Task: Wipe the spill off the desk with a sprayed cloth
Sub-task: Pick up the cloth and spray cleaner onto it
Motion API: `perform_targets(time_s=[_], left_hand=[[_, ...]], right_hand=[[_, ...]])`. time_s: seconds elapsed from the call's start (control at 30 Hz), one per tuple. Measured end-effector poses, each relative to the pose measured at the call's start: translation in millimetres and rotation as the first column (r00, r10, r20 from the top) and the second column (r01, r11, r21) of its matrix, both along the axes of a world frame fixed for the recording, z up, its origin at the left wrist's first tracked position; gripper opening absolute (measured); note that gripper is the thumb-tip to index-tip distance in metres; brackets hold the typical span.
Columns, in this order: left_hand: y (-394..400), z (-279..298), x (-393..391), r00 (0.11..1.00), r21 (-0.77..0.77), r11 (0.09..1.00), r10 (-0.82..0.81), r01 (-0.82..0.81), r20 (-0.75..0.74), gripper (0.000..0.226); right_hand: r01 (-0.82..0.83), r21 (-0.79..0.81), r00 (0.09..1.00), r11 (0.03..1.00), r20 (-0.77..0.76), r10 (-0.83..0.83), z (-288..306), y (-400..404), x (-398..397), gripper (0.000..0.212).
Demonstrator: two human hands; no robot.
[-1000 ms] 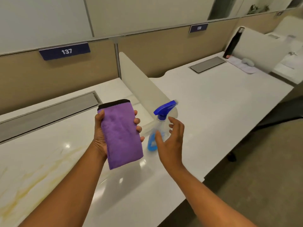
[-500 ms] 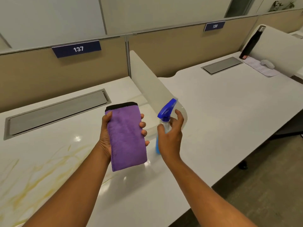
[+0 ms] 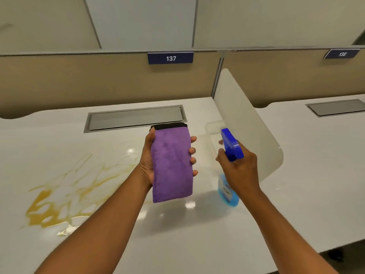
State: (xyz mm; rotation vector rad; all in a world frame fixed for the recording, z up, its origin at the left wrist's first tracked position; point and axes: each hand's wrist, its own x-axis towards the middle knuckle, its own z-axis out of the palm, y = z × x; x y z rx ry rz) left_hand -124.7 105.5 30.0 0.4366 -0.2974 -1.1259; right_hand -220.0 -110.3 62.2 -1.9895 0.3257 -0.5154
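Holding a folded, plush purple cloth [image 3: 171, 163] upright in our left hand [image 3: 150, 161], we grip a clear spray bottle [image 3: 227, 191] of blue liquid with our right hand [image 3: 240, 171]; a yellow spill [image 3: 59, 202] streaks the glossy white surface [image 3: 296, 175] at left.

The spray bottle [image 3: 229, 186], only reached for a second ago, has now been gripped by the right hand [image 3: 240, 171] and turned toward the cloth [image 3: 171, 163].

The cloth [image 3: 171, 163] looked plush and matt; the desk [image 3: 197, 234] was glossy and smooth; the spray bottle [image 3: 229, 192] was clear, shiny plastic.
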Motion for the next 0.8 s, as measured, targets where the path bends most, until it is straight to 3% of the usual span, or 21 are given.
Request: perform_targets(time_s=[0.1,0.27,0.33,0.37,0.43,0.53,0.8], left_hand=[[17.1,-2.0,2.5,0.999,0.011,0.999,0.038,-0.038,0.007,0.11],[41.7,0.4,0.8,0.976,0.086,0.972,0.218,-0.218,0.009,0.106],[50.7,2.4,-0.3,0.931,0.172,0.916,0.364,-0.362,0.024,0.116],[54.5,3.9,-0.9,0.916,0.204,0.895,0.399,-0.398,0.035,0.126],[60.5,7.9,-4.0,0.908,0.238,0.877,0.415,-0.417,0.062,0.144],[68.5,10.7,-8.4,0.9,0.255,0.864,0.428,-0.434,0.082,0.155],[82.0,7.0,-11.5,0.887,0.26,0.848,0.447,-0.461,0.114,0.144]], right_hand=[[-0.112,-0.004,0.993,0.994,-0.037,0.112,18.7,30.2,-9.5,0.015],[-0.325,0.205,0.933,0.923,-0.093,0.349,41.7,78.5,-17.6,0.027],[-0.386,0.244,0.893,0.89,-0.142,0.426,42.1,93.1,-17.9,0.01],[-0.408,0.236,0.873,0.882,-0.181,0.453,41.8,100.5,-17.5,0.011],[-0.436,0.193,0.844,0.879,-0.251,0.473,39.1,116.0,-17.6,0.032],[-0.431,0.159,0.844,0.888,-0.277,0.459,37.9,137.8,-17.3,0.036],[-0.355,0.094,0.896,0.93,-0.249,0.367,35.6,164.7,-1.7,0.044]])
